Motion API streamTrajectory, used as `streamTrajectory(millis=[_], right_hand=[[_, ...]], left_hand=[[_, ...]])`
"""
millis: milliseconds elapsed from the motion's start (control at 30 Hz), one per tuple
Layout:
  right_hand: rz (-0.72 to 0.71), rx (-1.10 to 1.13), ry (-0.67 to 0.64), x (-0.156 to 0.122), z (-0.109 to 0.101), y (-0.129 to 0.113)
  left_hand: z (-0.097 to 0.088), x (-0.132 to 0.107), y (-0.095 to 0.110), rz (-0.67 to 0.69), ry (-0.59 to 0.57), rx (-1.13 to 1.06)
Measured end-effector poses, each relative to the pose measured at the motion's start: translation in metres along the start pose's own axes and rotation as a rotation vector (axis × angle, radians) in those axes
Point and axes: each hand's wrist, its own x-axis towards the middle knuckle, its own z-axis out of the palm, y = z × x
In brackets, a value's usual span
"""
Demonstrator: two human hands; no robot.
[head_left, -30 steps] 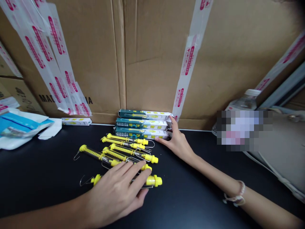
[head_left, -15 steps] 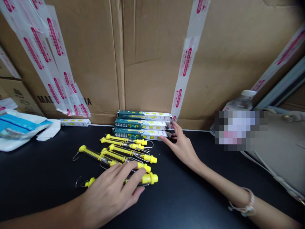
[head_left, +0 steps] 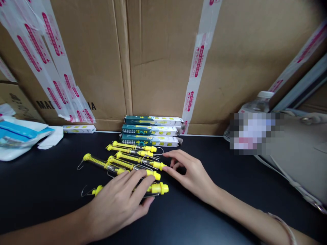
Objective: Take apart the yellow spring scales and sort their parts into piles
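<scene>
Several yellow spring scales with clear tubes and metal hooks lie loosely side by side on the black table. My left hand (head_left: 121, 200) rests palm down over the nearest spring scale (head_left: 159, 188), its fingers spread and its thumb on the near side; the scale's middle is hidden. At the right ends of the scales is my right hand (head_left: 194, 173), thumb and index finger apart. Its thumb tip meets or nearly meets the yellow cap of a middle spring scale (head_left: 158, 165). Just behind lie three green-and-white narrow boxes (head_left: 150, 140) in a stack or row.
A large taped cardboard box (head_left: 158, 68) forms a wall behind the table (head_left: 194, 221). Another narrow box (head_left: 79, 129) lies at the back left beside a blue-and-white packet (head_left: 22, 134). On the right stand a plastic bottle (head_left: 263, 102) and a beige bag (head_left: 301, 153).
My right hand has left the narrow boxes and come nearer, to the right ends of the spring scales. My left hand stays over the nearest scale. The view has shifted slightly.
</scene>
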Motion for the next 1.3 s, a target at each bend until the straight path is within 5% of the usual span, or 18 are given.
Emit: streamTrajectory(millis=[467, 900, 1133, 1300], right_hand=[[0.185, 0.238, 0.056, 0.028, 0.024, 0.01], [0.212, 0.351, 0.012, 0.052, 0.049, 0.005], [0.172, 0.392, 0.114, 0.031, 0.025, -0.015], [-0.02, 0.226, -0.096, -0.002, 0.003, -0.027]], left_hand=[[0.004, 0.002, 0.001, -0.061, -0.089, -0.047], [0.008, 0.003, -0.005, -0.13, -0.171, -0.064], [0.008, -0.002, -0.007, -0.043, -0.142, 0.053], [0.006, 0.005, -0.009, 0.085, -0.068, 0.143]])
